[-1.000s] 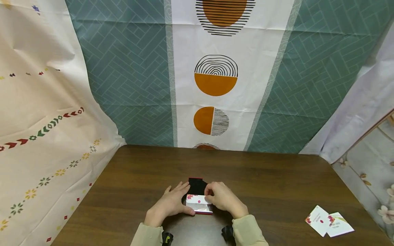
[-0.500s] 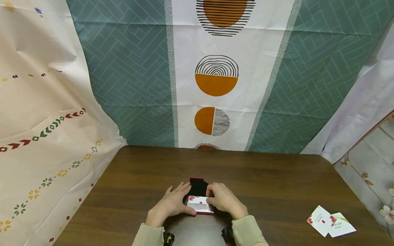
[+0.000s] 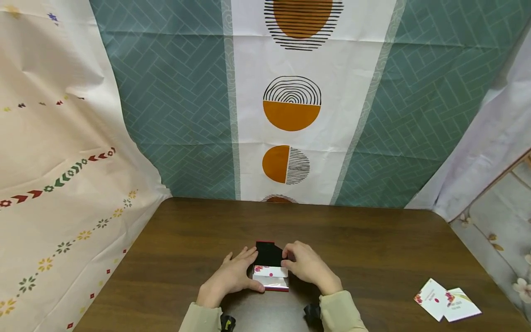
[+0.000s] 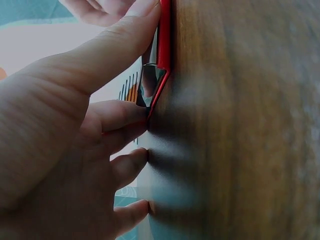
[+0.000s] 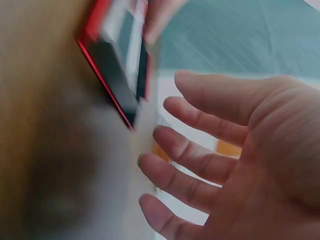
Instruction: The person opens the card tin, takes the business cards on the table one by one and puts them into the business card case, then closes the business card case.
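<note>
A red card holder (image 3: 268, 252) with a black inner side lies unfolded on the table, its flap pointing away from me. A white card (image 3: 262, 271) with pink flower print lies in its near part, above a shiny clear or silvery strip. My left hand (image 3: 233, 275) rests at the holder's left side. Its thumb (image 4: 122, 45) presses the near edge, and its fingers are spread, some tips on the table. My right hand (image 3: 309, 267) hovers at the holder's right side. In the right wrist view its fingers (image 5: 185, 150) are loosely bent, hold nothing and stand apart from the holder.
Two overlapping white cards (image 3: 431, 297) with flower print lie at the right of the brown wooden table (image 3: 199, 221). A patterned cloth (image 3: 286, 115) hangs behind the table's far edge. Cream cloth (image 3: 54, 184) drapes along the left side.
My right hand has let go of the white card's right end and moved slightly right and away from it. The left hand stays in place on the card holder.
</note>
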`<act>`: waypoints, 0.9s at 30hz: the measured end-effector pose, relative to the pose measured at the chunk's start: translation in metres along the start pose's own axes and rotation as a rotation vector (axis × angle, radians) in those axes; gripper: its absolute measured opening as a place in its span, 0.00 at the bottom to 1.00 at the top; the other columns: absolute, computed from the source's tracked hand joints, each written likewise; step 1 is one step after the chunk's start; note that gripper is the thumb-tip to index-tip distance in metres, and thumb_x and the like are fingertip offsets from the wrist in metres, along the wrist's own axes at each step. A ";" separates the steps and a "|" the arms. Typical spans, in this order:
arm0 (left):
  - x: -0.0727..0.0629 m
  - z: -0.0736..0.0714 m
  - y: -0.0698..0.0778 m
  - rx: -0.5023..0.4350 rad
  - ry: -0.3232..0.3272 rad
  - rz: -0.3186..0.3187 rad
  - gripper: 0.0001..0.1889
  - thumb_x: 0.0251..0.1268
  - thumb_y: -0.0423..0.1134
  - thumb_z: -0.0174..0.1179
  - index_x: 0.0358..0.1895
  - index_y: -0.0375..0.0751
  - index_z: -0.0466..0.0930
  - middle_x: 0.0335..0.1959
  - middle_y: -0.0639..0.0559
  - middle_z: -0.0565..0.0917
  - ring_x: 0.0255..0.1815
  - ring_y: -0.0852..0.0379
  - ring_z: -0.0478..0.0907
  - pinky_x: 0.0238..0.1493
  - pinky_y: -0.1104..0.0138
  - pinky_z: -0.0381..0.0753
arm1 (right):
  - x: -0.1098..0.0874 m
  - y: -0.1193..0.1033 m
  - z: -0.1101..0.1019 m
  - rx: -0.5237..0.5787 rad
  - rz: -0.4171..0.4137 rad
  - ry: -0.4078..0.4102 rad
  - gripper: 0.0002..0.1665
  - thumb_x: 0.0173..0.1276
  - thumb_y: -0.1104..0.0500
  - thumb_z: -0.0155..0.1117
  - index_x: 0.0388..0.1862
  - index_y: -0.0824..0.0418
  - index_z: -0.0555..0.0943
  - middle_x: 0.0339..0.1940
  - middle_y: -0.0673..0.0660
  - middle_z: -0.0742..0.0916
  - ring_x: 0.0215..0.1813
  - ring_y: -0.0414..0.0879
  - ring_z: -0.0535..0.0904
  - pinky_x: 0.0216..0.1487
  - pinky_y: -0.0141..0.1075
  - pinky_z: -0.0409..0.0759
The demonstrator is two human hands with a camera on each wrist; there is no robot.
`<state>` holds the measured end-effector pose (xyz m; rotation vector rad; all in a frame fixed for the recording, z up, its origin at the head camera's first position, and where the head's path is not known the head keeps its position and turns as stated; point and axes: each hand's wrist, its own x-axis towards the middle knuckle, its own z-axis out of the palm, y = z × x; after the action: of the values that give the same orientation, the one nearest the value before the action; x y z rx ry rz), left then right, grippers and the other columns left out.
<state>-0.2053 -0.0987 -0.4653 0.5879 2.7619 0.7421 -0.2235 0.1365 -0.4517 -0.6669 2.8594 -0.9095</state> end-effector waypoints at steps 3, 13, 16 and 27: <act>0.000 0.001 0.000 -0.005 -0.002 -0.004 0.53 0.44 0.61 0.74 0.71 0.33 0.65 0.75 0.42 0.62 0.76 0.40 0.52 0.69 0.37 0.44 | -0.005 0.009 -0.016 0.003 0.063 0.083 0.05 0.64 0.60 0.70 0.35 0.54 0.81 0.33 0.49 0.79 0.38 0.45 0.75 0.38 0.42 0.76; 0.000 0.001 -0.001 0.001 -0.004 -0.006 0.53 0.44 0.61 0.74 0.71 0.34 0.65 0.75 0.43 0.62 0.76 0.40 0.52 0.69 0.36 0.44 | -0.048 0.067 -0.084 -0.056 0.381 0.244 0.13 0.65 0.57 0.67 0.46 0.61 0.80 0.44 0.60 0.83 0.47 0.59 0.78 0.37 0.57 0.75; -0.001 0.001 -0.001 -0.004 -0.003 -0.006 0.53 0.44 0.60 0.74 0.71 0.33 0.65 0.74 0.42 0.62 0.76 0.40 0.52 0.69 0.36 0.44 | -0.063 0.084 -0.100 -0.052 0.422 0.289 0.15 0.66 0.56 0.66 0.47 0.64 0.79 0.43 0.63 0.83 0.46 0.61 0.78 0.37 0.56 0.75; -0.002 0.000 0.000 -0.008 0.000 -0.001 0.53 0.44 0.60 0.75 0.71 0.33 0.65 0.74 0.42 0.62 0.76 0.40 0.52 0.69 0.36 0.44 | -0.121 0.141 -0.133 0.020 0.688 0.355 0.33 0.69 0.48 0.61 0.59 0.73 0.68 0.53 0.77 0.77 0.54 0.75 0.69 0.49 0.63 0.69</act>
<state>-0.2037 -0.0992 -0.4653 0.5850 2.7576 0.7525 -0.1932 0.3619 -0.4297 0.5206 2.9963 -0.9885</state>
